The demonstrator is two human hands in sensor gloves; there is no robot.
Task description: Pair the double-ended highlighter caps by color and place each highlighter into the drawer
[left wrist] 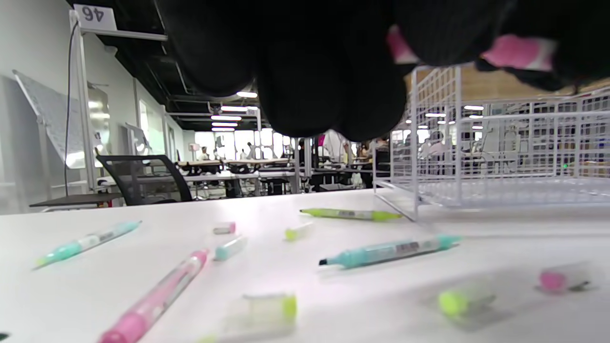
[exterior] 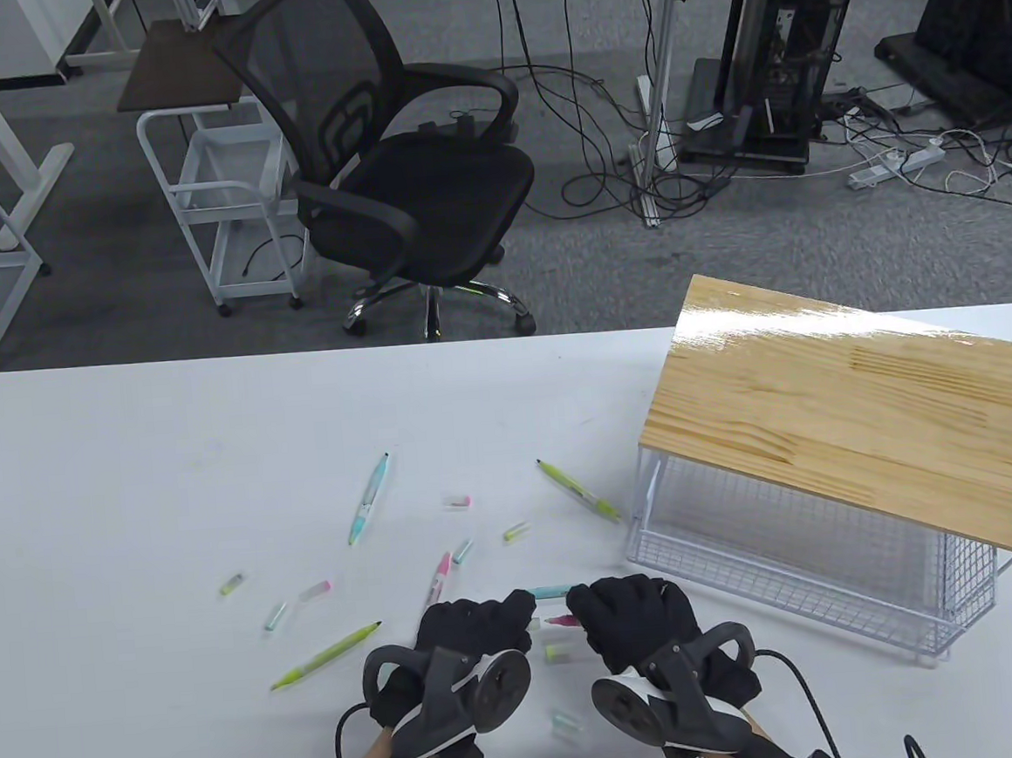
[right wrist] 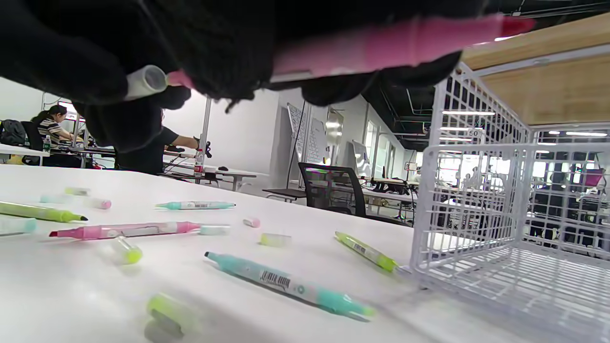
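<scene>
My right hand (exterior: 591, 610) grips a pink highlighter (exterior: 563, 623) low over the table's front. In the right wrist view its pink barrel (right wrist: 381, 43) runs under my fingers. My left hand (exterior: 514, 620) pinches a clear cap (right wrist: 145, 82) right at that highlighter's tip. Loose on the table lie a teal highlighter (exterior: 549, 591) just beyond my hands, another teal one (exterior: 368, 498), two green ones (exterior: 578, 490) (exterior: 325, 657) and a second pink one (exterior: 437, 579). The white wire drawer (exterior: 792, 566) stands to the right under a wooden top (exterior: 841, 414).
Several loose caps are scattered about: pink (exterior: 456, 502), green (exterior: 516, 532), teal (exterior: 462, 550), green (exterior: 232, 583), pink (exterior: 314, 590), teal (exterior: 273, 615). A green cap (exterior: 555, 652) and a teal cap (exterior: 566, 724) lie between my wrists. An office chair (exterior: 402, 168) stands beyond the table.
</scene>
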